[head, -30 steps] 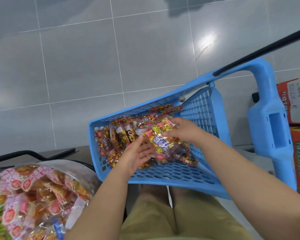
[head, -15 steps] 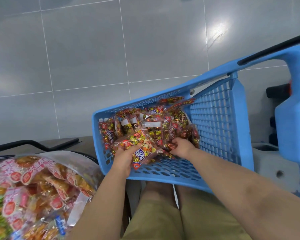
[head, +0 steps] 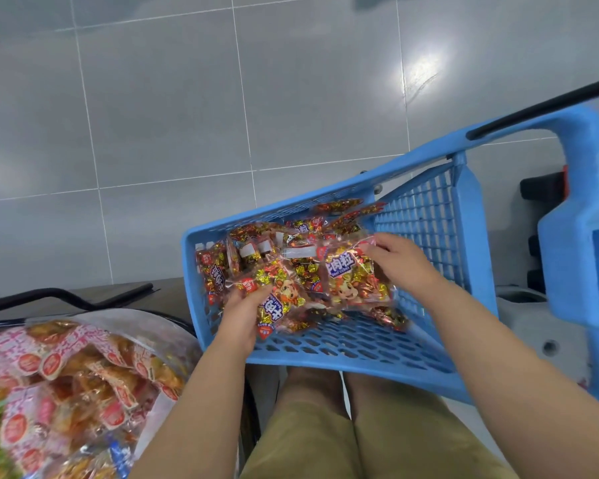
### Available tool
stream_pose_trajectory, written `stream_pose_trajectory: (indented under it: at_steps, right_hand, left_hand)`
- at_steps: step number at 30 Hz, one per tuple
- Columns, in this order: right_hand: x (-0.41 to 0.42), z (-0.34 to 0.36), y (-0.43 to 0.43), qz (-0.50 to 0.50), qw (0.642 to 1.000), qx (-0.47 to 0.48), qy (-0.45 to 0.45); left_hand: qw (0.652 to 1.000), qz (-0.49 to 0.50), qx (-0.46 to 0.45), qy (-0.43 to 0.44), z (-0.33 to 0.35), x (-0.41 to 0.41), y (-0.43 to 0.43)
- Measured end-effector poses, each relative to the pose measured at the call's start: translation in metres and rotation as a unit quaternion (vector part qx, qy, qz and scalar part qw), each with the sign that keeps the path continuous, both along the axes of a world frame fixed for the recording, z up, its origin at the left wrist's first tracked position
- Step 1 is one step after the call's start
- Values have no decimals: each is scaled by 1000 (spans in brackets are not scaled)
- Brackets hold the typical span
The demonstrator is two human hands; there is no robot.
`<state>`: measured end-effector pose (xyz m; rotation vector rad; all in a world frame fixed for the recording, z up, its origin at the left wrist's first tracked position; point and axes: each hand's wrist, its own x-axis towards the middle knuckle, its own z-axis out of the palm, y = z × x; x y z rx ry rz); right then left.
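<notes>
Stacking snack bags inside the blue basket (head: 360,347). Gripping one snack bag (head: 277,300) with the left hand (head: 241,318), fingers curled round its near end, close to the basket's near-left corner. Pinching the top seam of a second bag (head: 351,281) with the right hand (head: 400,261), mid-basket, toward the right wall. Both bags lying on or just over the loose pile (head: 253,248) banked into the far-left corner; can't tell whether either is fully lifted. Reads as an arranging step, about midway: bare mesh showing along the near edge and near-right corner. To do it well: move one bag at a time, not both. Seat the second bag first, flat, label up, square to the right wall, then release. Shift grip from seam to body before pushing, since foil seams probably tear or slip under a pinch. Then bring the snack bag alongside, edges touching, no overlap. Slide low over the mesh rather than lifting, because the basket looks tilted and slick wrappers will likely run downhill. Fill from the pile outward toward the near edge. Keep the left forearm off the clear sack of snacks (head: 83,368) just beyond the basket's left wall. Watch for small packets snagging in the mesh holes.
</notes>
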<state>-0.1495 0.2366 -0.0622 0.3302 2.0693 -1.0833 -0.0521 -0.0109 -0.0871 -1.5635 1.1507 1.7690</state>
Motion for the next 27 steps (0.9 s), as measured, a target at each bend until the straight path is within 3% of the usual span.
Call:
stream_pose_trajectory:
  at_steps: [2,5,9,12,14,18,21,27]
  right_hand:
    - [-3,6,-14,-49,996,-61,-51]
    - [7,-3,-43,-42,986,-115,-114]
    - [21,-28,-77,-34,978,-154,-137]
    - [18,-59,-79,-130,988,-59,-62]
    - [17,-81,-78,-160,983,28,-87]
    - [29,-109,-84,-46,982,38,-180]
    - [35,-111,-82,-33,987,57,-146]
    - [42,-92,-66,9,996,73,-59]
  left_hand:
    - [999,-2,35,13,7,-8,4]
    - [994,-30,80,61,14,-13,4]
    - [996,-63,16,63,11,-7,-4]
    - [997,-64,-21,35,5,2,-14]
    - [999,-34,-34,23,0,10,-19]
    - [998,51,-44,13,-5,22,-25]
    - [994,98,-40,23,-5,27,-28]
    - [993,99,-44,39,1,26,-30]
